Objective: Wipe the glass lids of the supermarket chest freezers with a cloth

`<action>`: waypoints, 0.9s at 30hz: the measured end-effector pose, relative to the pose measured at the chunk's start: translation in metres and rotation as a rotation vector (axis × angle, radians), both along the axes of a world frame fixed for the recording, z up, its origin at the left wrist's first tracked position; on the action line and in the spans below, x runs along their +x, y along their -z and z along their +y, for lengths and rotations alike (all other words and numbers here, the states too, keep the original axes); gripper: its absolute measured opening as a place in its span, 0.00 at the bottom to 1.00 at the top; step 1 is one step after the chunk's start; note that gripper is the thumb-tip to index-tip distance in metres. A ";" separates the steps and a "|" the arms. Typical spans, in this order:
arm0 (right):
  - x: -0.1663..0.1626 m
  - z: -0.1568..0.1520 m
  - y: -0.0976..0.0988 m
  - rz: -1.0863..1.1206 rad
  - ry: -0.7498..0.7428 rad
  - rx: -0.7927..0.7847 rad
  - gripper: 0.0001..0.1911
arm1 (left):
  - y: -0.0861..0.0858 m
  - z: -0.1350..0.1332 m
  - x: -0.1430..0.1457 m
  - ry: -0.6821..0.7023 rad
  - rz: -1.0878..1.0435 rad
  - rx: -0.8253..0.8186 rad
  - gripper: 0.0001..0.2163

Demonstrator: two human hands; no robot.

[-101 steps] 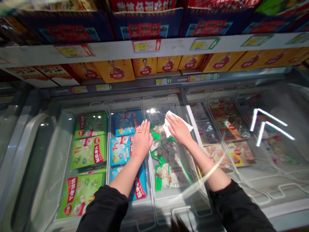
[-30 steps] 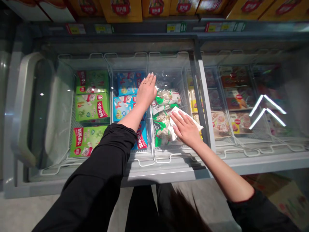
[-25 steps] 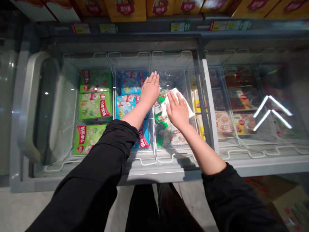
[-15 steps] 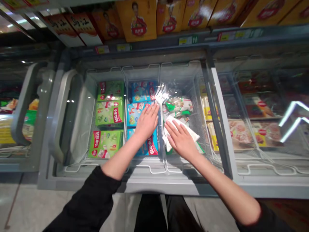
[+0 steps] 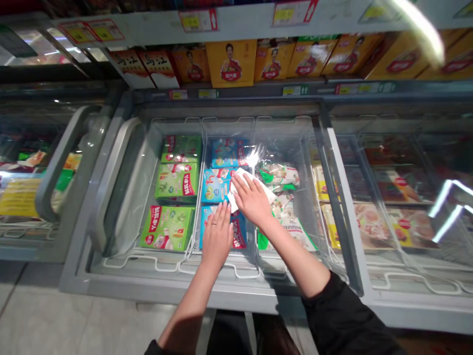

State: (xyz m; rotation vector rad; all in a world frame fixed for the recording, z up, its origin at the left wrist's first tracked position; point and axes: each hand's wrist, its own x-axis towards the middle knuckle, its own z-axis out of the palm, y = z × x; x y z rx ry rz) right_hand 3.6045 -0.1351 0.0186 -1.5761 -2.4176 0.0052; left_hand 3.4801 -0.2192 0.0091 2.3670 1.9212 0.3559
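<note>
My right hand [image 5: 252,198] lies over a folded white cloth [image 5: 266,189], holding it pressed against the glass lid [image 5: 225,129] of a chest freezer. The cloth sticks out past the fingertips and to the right of the hand. Just left of it my left hand [image 5: 217,234] rests on the glass, open, fingers stretched out, with a ring on one finger and nothing held. Its fingertips are close to the cloth's lower left corner. Beneath the glass, blue boxes [image 5: 216,186] lie under both hands, and white-and-green bags [image 5: 291,224] lie to the right.
Green boxes [image 5: 173,180] fill the left wire basket. A grey handle [image 5: 111,182] rises at the lid's left. Neighbouring freezer sections hold packs [image 5: 373,214] on the right and a yellow pack [image 5: 18,199] on the left. Yellow boxes [image 5: 231,64] stand on a shelf behind.
My right hand has slid the cloth left across the glass, from above the bags to above the blue boxes. My left hand has come nearer to me. The view has tipped up slightly.
</note>
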 end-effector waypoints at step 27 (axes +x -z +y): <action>0.061 0.019 -0.003 -0.093 -0.062 -0.006 0.24 | -0.001 0.002 -0.006 -0.003 -0.018 -0.003 0.26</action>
